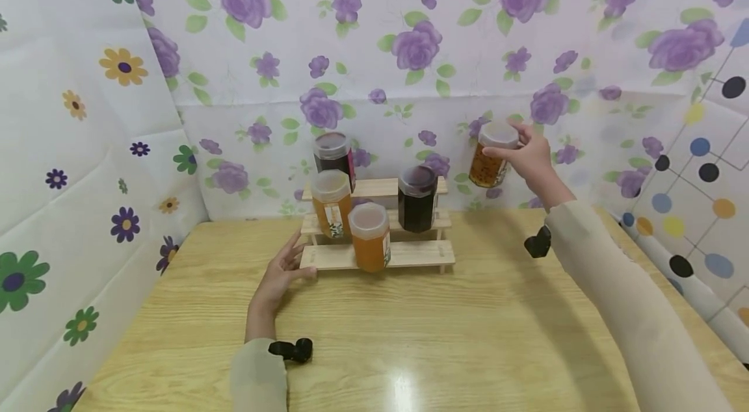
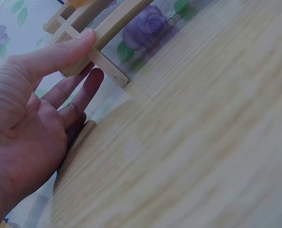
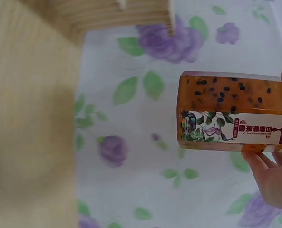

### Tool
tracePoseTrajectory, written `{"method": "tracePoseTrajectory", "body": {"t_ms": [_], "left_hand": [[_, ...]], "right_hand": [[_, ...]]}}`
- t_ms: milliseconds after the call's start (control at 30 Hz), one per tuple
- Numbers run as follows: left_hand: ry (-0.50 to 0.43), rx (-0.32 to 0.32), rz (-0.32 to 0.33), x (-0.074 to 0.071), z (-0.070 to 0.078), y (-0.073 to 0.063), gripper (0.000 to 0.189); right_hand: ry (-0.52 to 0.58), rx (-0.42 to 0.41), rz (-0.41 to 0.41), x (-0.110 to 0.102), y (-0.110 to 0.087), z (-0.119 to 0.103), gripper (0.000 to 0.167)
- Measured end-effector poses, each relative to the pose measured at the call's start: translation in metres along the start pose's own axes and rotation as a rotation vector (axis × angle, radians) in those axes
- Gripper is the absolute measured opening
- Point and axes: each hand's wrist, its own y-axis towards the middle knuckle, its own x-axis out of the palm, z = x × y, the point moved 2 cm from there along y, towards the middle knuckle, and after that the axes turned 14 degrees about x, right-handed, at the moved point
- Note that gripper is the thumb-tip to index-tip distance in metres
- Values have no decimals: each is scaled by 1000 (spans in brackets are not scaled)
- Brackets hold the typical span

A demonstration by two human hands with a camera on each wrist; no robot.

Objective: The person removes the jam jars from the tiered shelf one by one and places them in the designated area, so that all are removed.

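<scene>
My right hand (image 1: 531, 155) holds a jar of amber passion fruit jam (image 1: 489, 164) near its pale lid, in the air right of the stepped wooden rack (image 1: 421, 255). Dark seeds and a white label on this jar (image 3: 233, 114) show in the right wrist view. My left hand (image 1: 279, 275) grips the left end of the rack's lowest step, thumb (image 2: 86, 42) along the board's edge and fingers beneath. On the rack stand an orange jar (image 1: 371, 244) in front, a yellow-orange jar (image 1: 332, 207) and a dark jar (image 1: 417, 201) on the middle step, and another dark jar (image 1: 333, 153) at top left.
The rack stands on a wood-grain table (image 1: 374, 327) close to the back wall, which is covered by a purple-flowered cloth (image 1: 374, 61). Patterned sheets hang at left (image 1: 88, 158) and right (image 1: 690, 204). The right part of the top step (image 1: 404, 188) shows bare wood.
</scene>
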Motion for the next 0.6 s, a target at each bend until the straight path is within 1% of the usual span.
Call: {"method": "tracePoseTrajectory", "body": {"t_ms": [100, 267, 500, 600], "left_hand": [[-5, 2, -2, 0, -1, 1, 93], [-14, -3, 1, -1, -1, 2, 93], [-13, -2, 4, -1, -2, 4, 93], [-13, -5, 2, -1, -3, 2, 94]], "right_hand": [[-8, 32, -2, 0, 0, 17, 100], [-33, 81, -8, 5, 2, 40, 104], [-35, 56, -27, 15, 0, 67, 101], [-54, 76, -34, 21, 2, 77, 101]]}}
